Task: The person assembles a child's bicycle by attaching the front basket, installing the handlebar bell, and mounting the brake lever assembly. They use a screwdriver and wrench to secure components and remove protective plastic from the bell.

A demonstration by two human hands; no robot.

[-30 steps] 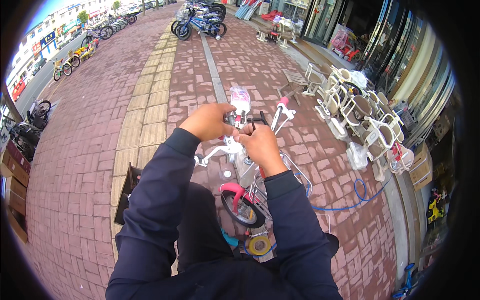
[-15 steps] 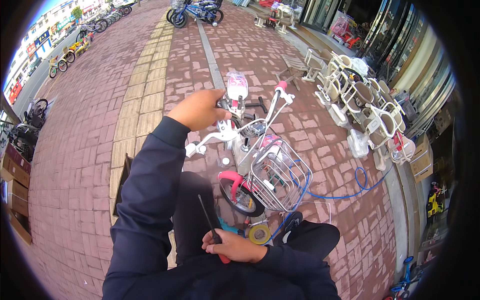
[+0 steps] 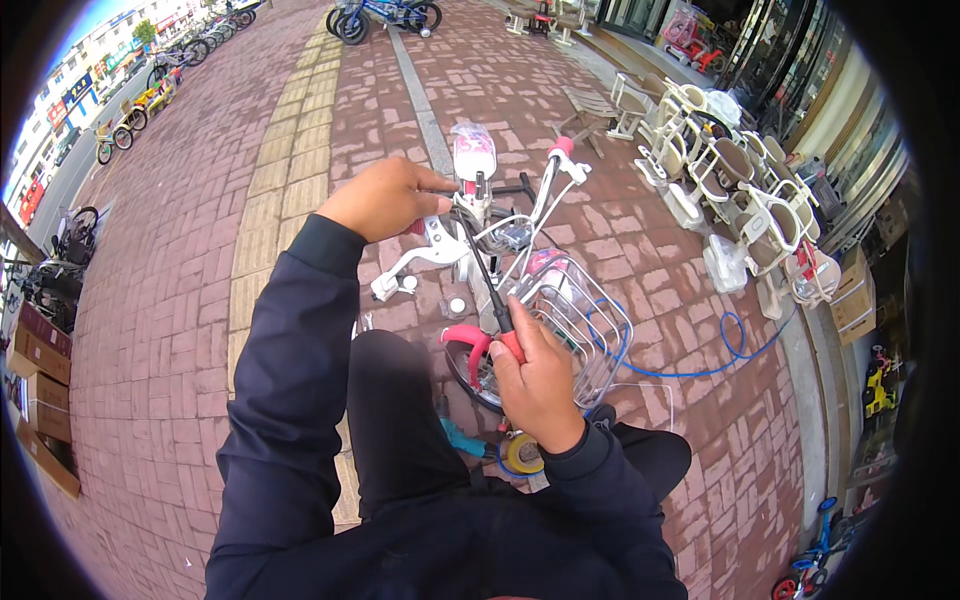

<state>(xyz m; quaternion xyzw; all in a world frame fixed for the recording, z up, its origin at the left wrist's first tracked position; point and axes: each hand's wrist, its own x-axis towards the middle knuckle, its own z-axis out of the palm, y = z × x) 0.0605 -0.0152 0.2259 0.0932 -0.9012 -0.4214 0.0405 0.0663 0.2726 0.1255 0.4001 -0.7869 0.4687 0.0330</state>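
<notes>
Now we see the small white-and-pink children's bicycle [image 3: 470, 240] standing on the red brick pavement [image 3: 200, 250] directly in front of the seated person, its wire front basket [image 3: 575, 315] and pink-fendered front wheel [image 3: 475, 360] nearest the knees. Our view shows the right hand [image 3: 535, 375] clenched around the red handle of a long screwdriver [image 3: 485, 270], its dark shaft angled up toward the handlebar stem; half a second ago that hand lay low in the lap with the tool, well away from the bike, and it has since risen beside the basket. We find the left hand [image 3: 385, 197] closed over the near handlebar grip, much where it was half a second before. Just below the right wrist, a roll of yellow tape [image 3: 523, 455] and a teal-handled tool [image 3: 462, 438] lie on the bricks. A blue cable [image 3: 735, 350] loops across the paving to the right, near a row of white child seats [image 3: 730, 190] set along the shopfronts. Farther out, parked bicycles [image 3: 385, 15] stand at the top of the picture, and cardboard boxes [image 3: 40, 385] are stacked at the left edge.
</notes>
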